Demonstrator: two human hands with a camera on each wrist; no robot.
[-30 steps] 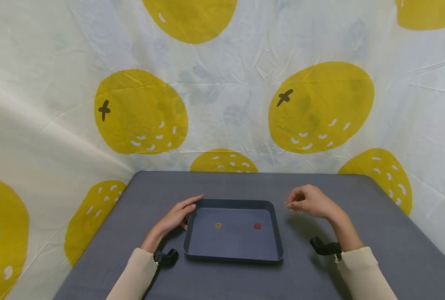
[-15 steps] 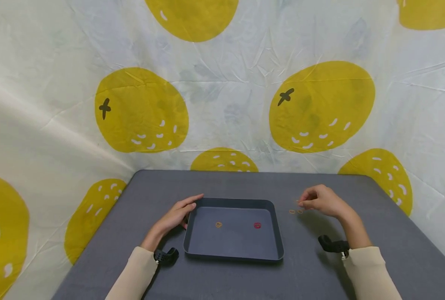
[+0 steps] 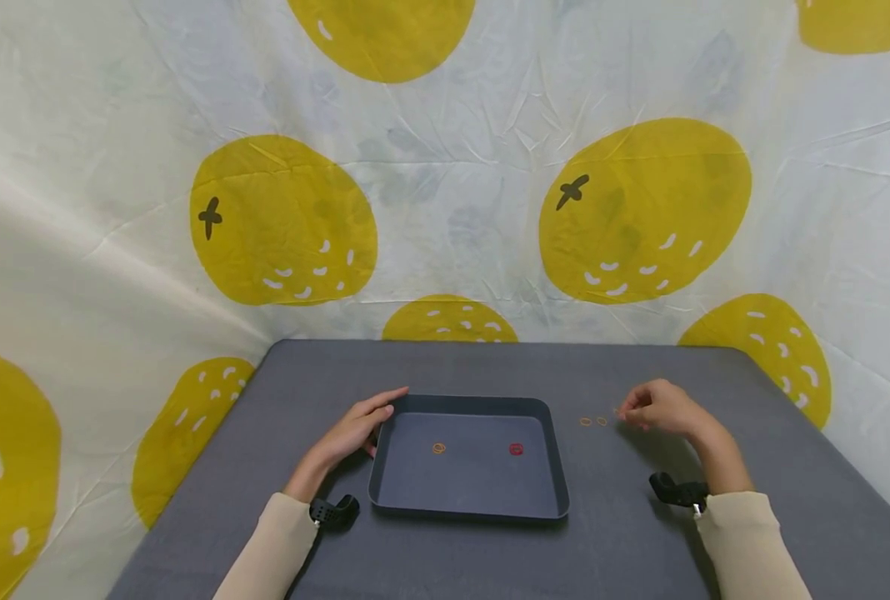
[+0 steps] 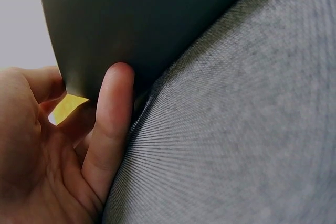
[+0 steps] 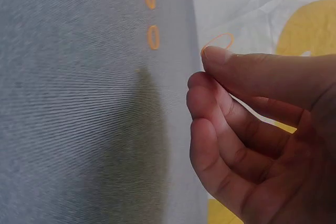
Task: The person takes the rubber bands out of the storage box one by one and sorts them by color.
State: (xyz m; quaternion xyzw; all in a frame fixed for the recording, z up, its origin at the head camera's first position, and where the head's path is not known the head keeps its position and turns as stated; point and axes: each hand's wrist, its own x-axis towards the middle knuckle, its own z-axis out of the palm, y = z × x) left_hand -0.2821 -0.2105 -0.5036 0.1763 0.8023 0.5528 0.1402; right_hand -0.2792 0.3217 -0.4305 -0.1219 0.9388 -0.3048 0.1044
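Toward the tabletop's (image 3: 490,367) far-right corner, the right hand (image 3: 662,407) pinches 1 orange band (image 5: 227,36), likely light, springy, best held by its rim; the left hand (image 3: 351,429) grips the tray's (image 3: 469,512) far-left corner.

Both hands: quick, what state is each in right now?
Left hand: holding the dark tray at its far-left corner.
Right hand: pinching a thin orange loop.

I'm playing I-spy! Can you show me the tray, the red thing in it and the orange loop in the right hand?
Tray (image 3: 475,487), head view: its bare floor.
Red thing (image 3: 516,454), head view: its near edge.
Orange loop (image 5: 232,37), right wrist view: its rounded outer end.
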